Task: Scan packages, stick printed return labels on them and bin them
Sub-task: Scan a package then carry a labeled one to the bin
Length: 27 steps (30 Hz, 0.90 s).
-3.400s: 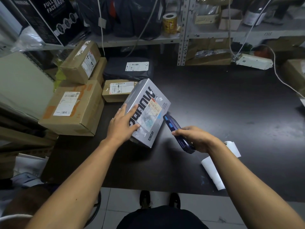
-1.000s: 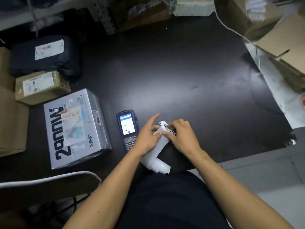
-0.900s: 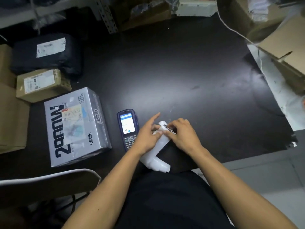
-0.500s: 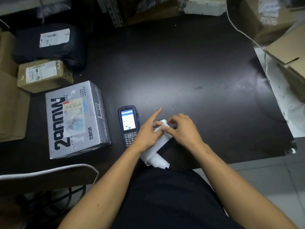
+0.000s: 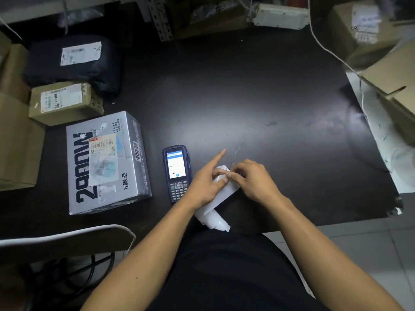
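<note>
A: What's changed?

B: The blue handheld scanner [image 5: 177, 172] that was aimed at the silver printed box [image 5: 105, 162] now lies on the dark surface [image 5: 247, 97]. Scanning looks done.

A: And the hands?

B: Left hand [image 5: 206, 182] and right hand [image 5: 253, 180] both grip the curled white label strip [image 5: 213, 209], apparently peeling a label; the box waits left of the scanner.

A dark table [image 5: 224, 90] lies under the hands and reaches far beyond them, with a dull shine of light on its top. Behind it, far from the hands, a metal shelf post [image 5: 160, 19] stands. Below the right arm the floor [image 5: 359, 254] has pale grey tiles. Near the left arm is a chair back [image 5: 67, 239].
</note>
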Each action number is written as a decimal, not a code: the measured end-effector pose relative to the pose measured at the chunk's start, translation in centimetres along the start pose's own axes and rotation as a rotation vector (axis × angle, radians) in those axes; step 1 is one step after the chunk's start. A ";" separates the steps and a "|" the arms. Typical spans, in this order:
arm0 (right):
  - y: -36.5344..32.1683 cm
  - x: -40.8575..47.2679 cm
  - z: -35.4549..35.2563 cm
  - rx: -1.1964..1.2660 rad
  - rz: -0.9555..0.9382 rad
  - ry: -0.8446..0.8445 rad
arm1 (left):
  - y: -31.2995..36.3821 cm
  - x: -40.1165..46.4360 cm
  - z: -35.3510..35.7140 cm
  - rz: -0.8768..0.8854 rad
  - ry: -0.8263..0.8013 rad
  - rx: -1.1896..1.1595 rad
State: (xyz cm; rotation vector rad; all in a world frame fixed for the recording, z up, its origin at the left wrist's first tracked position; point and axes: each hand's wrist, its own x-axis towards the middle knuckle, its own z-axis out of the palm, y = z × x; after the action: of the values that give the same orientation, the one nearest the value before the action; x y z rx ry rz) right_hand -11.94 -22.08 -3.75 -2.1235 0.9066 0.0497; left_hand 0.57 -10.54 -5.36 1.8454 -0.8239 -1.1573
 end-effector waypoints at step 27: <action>-5.9 0.5 0.9 -0.116 -0.402 0.876 | 6.2 -3.3 -3.9 -0.034 0.485 -0.192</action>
State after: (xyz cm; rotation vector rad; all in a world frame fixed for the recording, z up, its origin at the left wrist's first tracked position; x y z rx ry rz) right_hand -7.74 -19.31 -0.56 -2.4068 0.9253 -1.1262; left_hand 2.30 -9.66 2.41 1.8703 -0.3915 -0.7288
